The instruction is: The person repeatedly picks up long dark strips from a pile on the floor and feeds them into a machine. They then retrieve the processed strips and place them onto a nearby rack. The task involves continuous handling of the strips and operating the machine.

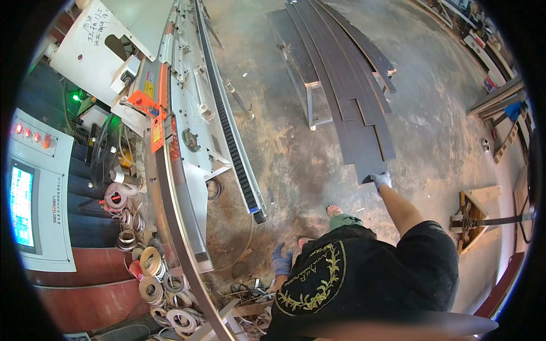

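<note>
My right hand (381,180), in a grey glove, reaches forward with the arm stretched out. Its fingers are closed on the near end of a dark board (372,169). This long, thin board belongs to a group of dark boards (341,62) lying side by side and partly overlapping on metal stands, their near ends stepped. My left hand (281,260), gloved as well, hangs low at my left side. Its fingers are apart and nothing shows in them. A tangle of cables and scraps lies on the floor beyond it.
Left of me runs a long machine with a black conveyor track (227,113) and a curved strip (179,238). A control cabinet (42,187) with a lit screen stands farther left, above rolls of edging tape (151,261). A wooden frame (475,219) is at right.
</note>
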A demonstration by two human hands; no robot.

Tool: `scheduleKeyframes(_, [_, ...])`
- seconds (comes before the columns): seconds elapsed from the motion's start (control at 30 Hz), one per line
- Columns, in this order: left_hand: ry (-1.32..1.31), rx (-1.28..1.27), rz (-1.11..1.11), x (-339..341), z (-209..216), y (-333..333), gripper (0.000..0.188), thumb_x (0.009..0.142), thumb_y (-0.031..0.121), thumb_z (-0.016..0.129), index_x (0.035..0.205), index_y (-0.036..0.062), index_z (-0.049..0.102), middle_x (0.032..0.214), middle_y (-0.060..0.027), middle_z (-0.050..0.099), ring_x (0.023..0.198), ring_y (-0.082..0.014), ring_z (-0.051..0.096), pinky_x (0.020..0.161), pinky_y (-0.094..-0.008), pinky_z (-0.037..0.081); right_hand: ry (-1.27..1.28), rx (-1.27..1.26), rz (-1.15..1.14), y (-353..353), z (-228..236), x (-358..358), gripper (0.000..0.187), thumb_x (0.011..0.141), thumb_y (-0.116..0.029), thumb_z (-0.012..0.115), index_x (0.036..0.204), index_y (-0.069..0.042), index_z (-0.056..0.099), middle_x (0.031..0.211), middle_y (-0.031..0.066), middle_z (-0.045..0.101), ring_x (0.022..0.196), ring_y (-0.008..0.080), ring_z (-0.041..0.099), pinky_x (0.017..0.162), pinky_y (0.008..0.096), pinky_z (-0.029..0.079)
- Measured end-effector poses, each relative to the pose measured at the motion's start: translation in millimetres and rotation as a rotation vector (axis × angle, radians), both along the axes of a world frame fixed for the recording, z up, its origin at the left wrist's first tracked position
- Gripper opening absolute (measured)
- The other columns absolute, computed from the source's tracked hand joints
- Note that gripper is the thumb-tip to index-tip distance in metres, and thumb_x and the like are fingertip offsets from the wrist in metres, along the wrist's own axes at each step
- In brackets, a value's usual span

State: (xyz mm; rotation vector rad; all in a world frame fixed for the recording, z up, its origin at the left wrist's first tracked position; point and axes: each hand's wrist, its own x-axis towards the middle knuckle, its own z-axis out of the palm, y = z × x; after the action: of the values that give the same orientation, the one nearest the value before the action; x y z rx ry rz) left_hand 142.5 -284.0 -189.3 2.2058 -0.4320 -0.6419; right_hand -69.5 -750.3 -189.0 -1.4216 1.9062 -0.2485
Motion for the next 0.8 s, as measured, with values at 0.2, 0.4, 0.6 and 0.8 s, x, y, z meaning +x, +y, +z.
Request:
scheduleKeyframes(0.2, [0.105, -0.088, 0.11, -7, -2, -45, 0.046, 0.082, 0.019, 0.07, 0.125, 0.0069, 0.057, 0.126, -0.0115, 0.058, 0.116, -0.0263, 0.054, 0.099, -0.0366, 0.041, -0.516, 0.682, -0.263, -40, -67, -18, 0.043, 0.08, -0.056, 0.063, 0.1, -0.018, 0.064, 0.102, 0.0034, 0.064, 0.098, 0.0237, 0.057, 0.088, 0.0572, 0.044])
scheduleKeyframes(0.4, [0.151, -0.078, 0.148, -26, -11, -81, 0.046, 0.083, 0.014, 0.068, 0.126, 0.0049, 0.056, 0.126, -0.0128, 0.058, 0.115, -0.0265, 0.054, 0.099, -0.0367, 0.041, -0.55, 0.779, -0.167, 10, -93, 43, 0.035, 0.087, -0.051, 0.053, 0.098, -0.019, 0.061, 0.1, 0.0014, 0.061, 0.095, 0.0218, 0.056, 0.079, 0.0529, 0.046])
scheduleKeyframes(0.6, [0.166, -0.082, 0.008, -29, -5, -124, 0.047, 0.084, 0.015, 0.068, 0.128, 0.0037, 0.054, 0.126, -0.0131, 0.058, 0.116, -0.0253, 0.054, 0.099, -0.036, 0.042, -0.528, 0.718, -0.04, 23, -78, 62, 0.038, 0.09, -0.049, 0.057, 0.113, -0.018, 0.059, 0.099, 0.0043, 0.064, 0.081, 0.0234, 0.063, 0.06, 0.0457, 0.048])
scheduleKeyframes(0.8, [0.27, 0.09, -0.054, -35, 18, -193, 0.054, 0.082, 0.024, 0.07, 0.131, 0.0089, 0.054, 0.13, -0.019, 0.056, 0.115, -0.0298, 0.057, 0.095, -0.0372, 0.045, -0.35, 0.8, 0.091, -23, -67, 1, 0.038, 0.091, -0.047, 0.057, 0.113, -0.016, 0.058, 0.109, 0.0044, 0.064, 0.097, 0.0234, 0.063, 0.08, 0.0473, 0.046])
